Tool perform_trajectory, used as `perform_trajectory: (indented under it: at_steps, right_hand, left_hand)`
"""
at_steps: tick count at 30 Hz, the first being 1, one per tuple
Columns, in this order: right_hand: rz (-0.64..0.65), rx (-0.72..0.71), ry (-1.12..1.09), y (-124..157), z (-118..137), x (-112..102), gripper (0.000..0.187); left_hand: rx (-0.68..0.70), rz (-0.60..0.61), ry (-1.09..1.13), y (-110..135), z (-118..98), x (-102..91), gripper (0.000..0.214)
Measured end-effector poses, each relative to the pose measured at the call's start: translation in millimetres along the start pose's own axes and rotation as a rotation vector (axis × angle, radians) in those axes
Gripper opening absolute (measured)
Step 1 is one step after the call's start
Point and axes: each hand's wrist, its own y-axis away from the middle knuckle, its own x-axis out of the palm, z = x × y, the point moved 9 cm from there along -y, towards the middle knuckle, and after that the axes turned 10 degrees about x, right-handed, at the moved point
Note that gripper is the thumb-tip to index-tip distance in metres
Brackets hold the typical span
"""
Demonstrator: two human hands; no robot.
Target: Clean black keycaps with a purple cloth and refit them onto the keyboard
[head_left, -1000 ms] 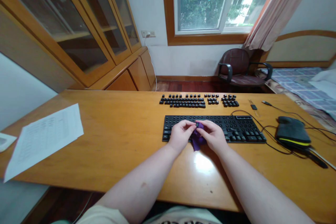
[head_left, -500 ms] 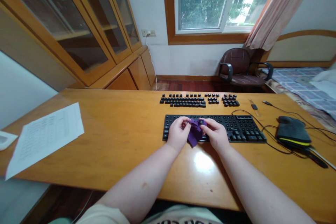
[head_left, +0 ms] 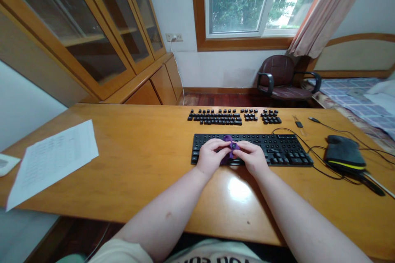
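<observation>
Polished orange-brown wood forms the desk (head_left: 138,168), with a bright reflection just in front of the person's hands. The left hand (head_left: 211,156) and right hand (head_left: 254,158) meet over a full-size black keyboard (head_left: 277,148). Both are in narrow fingertip pinches on a purple cloth (head_left: 227,138), with a small black keycap (head_left: 234,146) apparently caught between them; which fingertips bear on it is too small to tell. So slight a part, held through folded cloth, could slip if either pinch slackened, then drop among the keys below. Loose cloth dragged low might snag there too.

Black cables (head_left: 335,177) loop beside the keyboard's right end, near a dark grey pouch (head_left: 345,152) with yellow trim; a tug on one might shift the keyboard under the hands. Printed sheets (head_left: 58,160) lie well apart on the left.

Past the keyboard, detached keycaps (head_left: 219,118) stand in rows and blocks near the desk's far edge. A careless reach could jumble their order or send some over that edge.

Farther back are a glass-fronted cabinet (head_left: 92,45), a maroon armchair (head_left: 279,72), a bed (head_left: 354,94) and a window (head_left: 239,8) with a pink curtain (head_left: 330,12).
</observation>
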Motion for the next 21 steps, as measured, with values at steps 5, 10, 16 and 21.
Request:
perform_trajectory:
  at_steps: [5,10,16,21]
  right_hand:
    - [-0.044,0.002,0.011,1,0,-3,0.023]
    - [-0.047,-0.08,0.125,4,9,-2,0.022]
    - [-0.054,-0.096,0.174,5,11,-3,0.022]
    - [-0.053,-0.087,0.171,4,9,-3,0.022]
  left_hand:
    - [-0.008,-0.021,-0.027,0,0,-1.8,0.006]
    - [0.003,0.05,-0.044,-1,-1,2.9,0.016]
    - [-0.006,0.034,-0.065,-1,0,-0.6,0.007]
    - [0.009,0.03,-0.074,-1,-1,-1.5,0.007]
